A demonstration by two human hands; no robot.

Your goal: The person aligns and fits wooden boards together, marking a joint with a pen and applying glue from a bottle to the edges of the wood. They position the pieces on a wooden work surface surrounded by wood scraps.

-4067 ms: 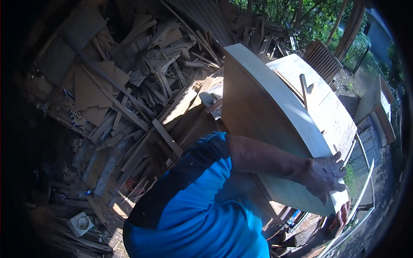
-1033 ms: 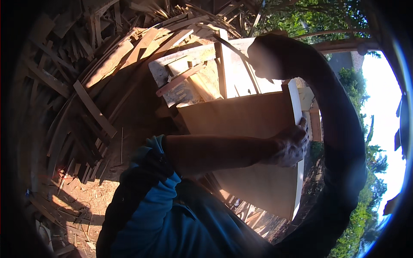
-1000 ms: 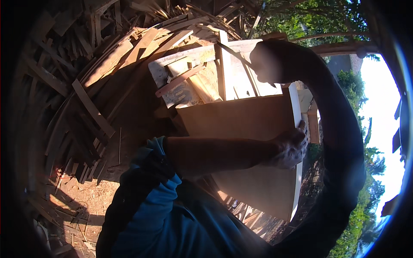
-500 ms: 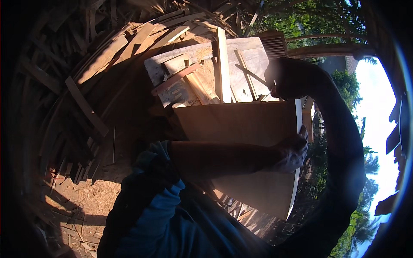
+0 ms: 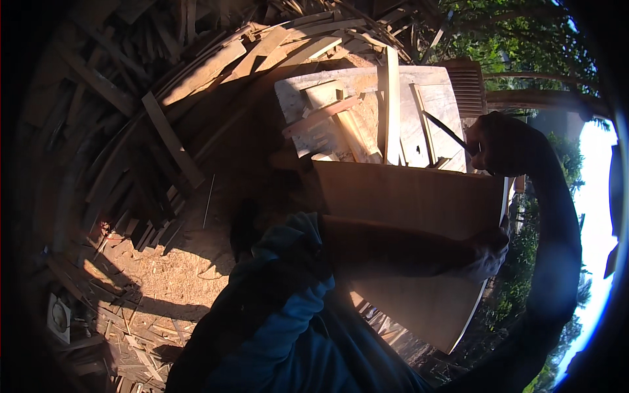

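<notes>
Steadying the broad, smooth brown wooden panel, just on the near side of the pale, scrap-strewn table, seems the step in hand: the left hand grasps the panel's gently curved edge, while the right hand clasps a slim, dark, straight stick. The next move likely calls for a firm left grip.
</notes>
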